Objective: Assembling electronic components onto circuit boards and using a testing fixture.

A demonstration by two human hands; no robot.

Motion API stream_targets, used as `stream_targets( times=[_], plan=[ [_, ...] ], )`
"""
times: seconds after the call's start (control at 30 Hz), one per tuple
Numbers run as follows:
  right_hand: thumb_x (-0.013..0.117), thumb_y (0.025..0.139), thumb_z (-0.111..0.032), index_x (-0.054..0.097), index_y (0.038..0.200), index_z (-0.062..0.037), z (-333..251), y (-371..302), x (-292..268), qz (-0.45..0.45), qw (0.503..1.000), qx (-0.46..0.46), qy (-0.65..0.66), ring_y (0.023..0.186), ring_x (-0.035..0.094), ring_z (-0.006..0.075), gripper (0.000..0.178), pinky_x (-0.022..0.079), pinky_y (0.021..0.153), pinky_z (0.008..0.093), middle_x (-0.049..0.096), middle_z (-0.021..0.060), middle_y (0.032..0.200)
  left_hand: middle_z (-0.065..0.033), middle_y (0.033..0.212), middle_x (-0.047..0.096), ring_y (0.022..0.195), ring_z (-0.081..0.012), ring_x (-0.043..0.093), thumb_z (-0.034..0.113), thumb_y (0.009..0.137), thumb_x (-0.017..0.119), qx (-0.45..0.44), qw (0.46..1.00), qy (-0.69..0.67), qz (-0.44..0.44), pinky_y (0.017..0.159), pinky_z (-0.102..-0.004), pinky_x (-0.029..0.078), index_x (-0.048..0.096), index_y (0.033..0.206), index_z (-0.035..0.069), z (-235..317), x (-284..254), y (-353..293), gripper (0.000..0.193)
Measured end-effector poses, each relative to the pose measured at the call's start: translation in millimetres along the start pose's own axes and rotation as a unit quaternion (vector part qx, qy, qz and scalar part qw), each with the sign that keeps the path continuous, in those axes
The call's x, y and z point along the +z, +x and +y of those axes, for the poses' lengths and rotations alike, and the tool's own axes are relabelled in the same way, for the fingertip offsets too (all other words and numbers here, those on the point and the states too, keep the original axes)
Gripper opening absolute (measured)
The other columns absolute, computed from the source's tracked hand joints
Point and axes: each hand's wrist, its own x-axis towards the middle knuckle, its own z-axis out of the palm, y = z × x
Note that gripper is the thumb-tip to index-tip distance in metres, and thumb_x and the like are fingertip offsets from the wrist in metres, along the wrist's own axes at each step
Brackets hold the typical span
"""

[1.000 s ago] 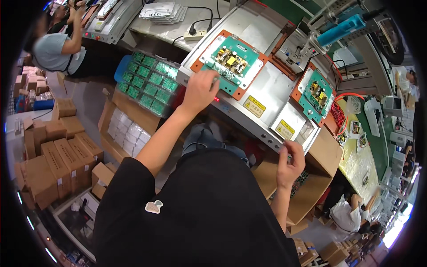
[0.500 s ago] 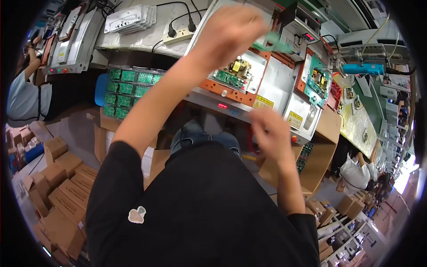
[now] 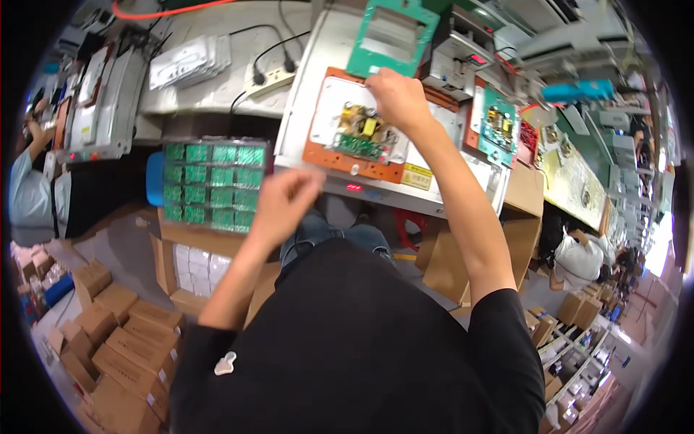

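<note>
A circuit board with yellow and dark parts (image 3: 365, 126) lies in a white metal case (image 3: 329, 101) set on an orange-brown fixture plate (image 3: 318, 155). Behind it, a green frame with a rectangular opening (image 3: 358, 59) is tipped up. My right hand (image 3: 399, 100) is over the far side of the case, fingers bent and closed by the frame's near edge; what lies in them is hidden. My left hand (image 3: 283, 206) is in front of the fixture's left corner, beside a tray of small green boards (image 3: 210, 206). Its fingers are curled and blurred, and I see nothing in them.
A power strip (image 3: 271, 81) with plugged cables and a stack of white metal plates (image 3: 189, 64) are on the bench at left. A second fixture (image 3: 499, 123) stands at right, near a hanging blue tool (image 3: 578, 90). Cardboard boxes (image 3: 137, 347) are piled at lower left.
My left hand has come down and left from above the fixture. My right hand has moved up to the case. The green frame, blurred beside my left hand before, now stands tipped up behind the case.
</note>
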Motion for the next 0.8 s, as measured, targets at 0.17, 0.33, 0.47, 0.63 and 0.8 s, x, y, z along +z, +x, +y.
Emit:
stream_targets(
  times=[0.17,0.33,0.47,0.63,0.8],
  plan=[
    [0.065,0.072,-0.008,0.065,0.092,-0.0087,-68,-32,-65,0.083,0.995,0.018,0.044,0.073,0.066,0.0326,0.020,0.053,0.058,0.0441,0.062,0.0115,0.091,-0.0130,0.135,0.054,0.123,-0.0221,0.055,0.019,0.084,0.079,-0.056,0.942,-0.320,-0.089,0.100,-0.0366,0.048,0.039,0.144,-0.002,-19,25,-39,0.075],
    [0.066,0.084,-0.014,0.070,0.094,-0.0091,-94,-94,-81,0.058,0.974,0.061,0.212,0.074,0.068,0.0272,0.012,0.053,0.059,0.0368,0.067,0.0089,0.085,-0.0111,0.145,0.046,0.131,-0.0281,0.049,0.013,0.092,0.067,-0.035,0.919,-0.393,-0.017,0.109,-0.0459,0.041,0.028,0.151,0.007,-33,33,-48,0.071],
    [0.071,0.089,-0.016,0.072,0.103,-0.0051,29,-145,-66,0.179,0.900,0.249,0.309,0.081,0.067,0.0124,0.017,0.052,0.067,0.0297,0.073,0.0062,0.094,-0.0104,0.146,0.045,0.132,-0.0272,0.048,0.015,0.093,0.067,-0.055,0.915,-0.395,-0.057,0.109,-0.0455,0.043,0.027,0.151,0.007,-38,39,-59,0.071],
    [0.071,0.083,-0.010,0.072,0.099,-0.0057,197,-169,-2,0.208,0.939,0.260,0.086,0.086,0.066,0.0300,0.017,0.053,0.077,0.0389,0.067,0.0116,0.092,-0.0097,0.146,0.045,0.131,-0.0270,0.049,0.018,0.095,0.066,-0.045,0.915,-0.401,-0.001,0.109,-0.0469,0.043,0.027,0.152,0.009,-16,77,-58,0.069],
    [0.071,0.080,-0.009,0.068,0.102,-0.0064,212,-146,31,0.152,0.983,0.090,0.056,0.098,0.062,0.0308,0.023,0.052,0.079,0.0408,0.063,0.0092,0.100,-0.0100,0.147,0.044,0.133,-0.0265,0.047,0.018,0.095,0.067,-0.035,0.919,-0.388,0.055,0.109,-0.0459,0.043,0.026,0.152,0.008,-2,107,-64,0.071]
  ],
)
